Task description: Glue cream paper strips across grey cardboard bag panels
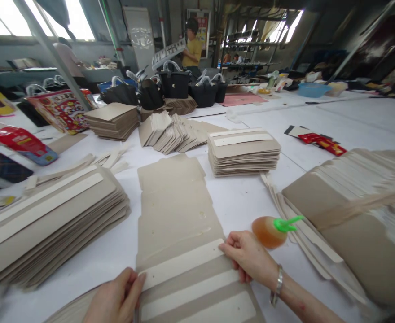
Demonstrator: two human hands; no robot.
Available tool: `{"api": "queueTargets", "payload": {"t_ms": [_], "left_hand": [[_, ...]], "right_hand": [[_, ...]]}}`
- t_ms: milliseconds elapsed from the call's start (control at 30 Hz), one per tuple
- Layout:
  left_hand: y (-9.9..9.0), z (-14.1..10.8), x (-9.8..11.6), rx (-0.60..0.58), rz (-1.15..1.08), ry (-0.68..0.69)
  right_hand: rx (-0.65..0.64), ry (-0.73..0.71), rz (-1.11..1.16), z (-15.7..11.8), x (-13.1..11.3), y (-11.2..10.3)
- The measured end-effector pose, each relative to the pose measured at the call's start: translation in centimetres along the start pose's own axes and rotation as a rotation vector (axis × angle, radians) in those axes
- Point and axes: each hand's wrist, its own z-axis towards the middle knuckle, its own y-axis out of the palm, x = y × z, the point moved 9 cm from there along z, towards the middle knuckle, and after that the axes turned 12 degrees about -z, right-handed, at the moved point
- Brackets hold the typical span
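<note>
Cardboard sheet, flat grey one, lies on the white table right in front of the person, long way running away from them, with pale strips across its near end. Top strip is pinned at both ends: left hand presses fingertips down on its left end, right hand pinches its right end between thumb and fingers, bracelet on that wrist. Neither hand grips anything else.

Just beside the right hand sits an orange glue bottle with a green nozzle, tipped on its side. Right of that, loose strips and a big slanted pile of cardboard. On the left, a thick stack of sheets with strips already on top.

Further back: a smaller neat stack, a fanned-out heap, another stack. Behind those, black bags with handles and a colourful printed bag. Way at the back a person in a yellow shirt holds a board.
</note>
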Motion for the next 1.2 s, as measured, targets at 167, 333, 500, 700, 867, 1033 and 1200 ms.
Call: {"api": "queueTargets", "payload": {"t_ms": [167,333,500,700,867,1033,1200], "left_hand": [[-0.8,-0.2,1.3,0.025,0.076,0.063],[-1.5,-0.3,1.2,0.099,0.132,0.057],[-1.5,-0.3,1.3,0.109,0.144,0.068],[-1.5,-0.4,1.2,0.12,0.158,0.062],[-1.5,-0.3,1.1,0.125,0.16,0.058],[-1.6,-0.1,1.1,0.125,0.156,0.058],[-1.7,-0.1,1.3,0.117,0.146,0.057]], "right_hand": [[0.001,-0.021,-0.084,0.4,0.7,0.4],[-0.006,-0.027,-0.156,0.8,1.3,0.7],[0.008,-0.016,-0.167,0.9,1.5,0.6],[-0.016,0.01,-0.153,1.2,1.9,1.0],[-0.009,0.002,-0.175,1.1,1.8,1.0],[-0.011,0.003,-0.19,1.0,1.7,0.8],[-0.017,0.007,-0.171,0.9,1.4,0.8]]}}
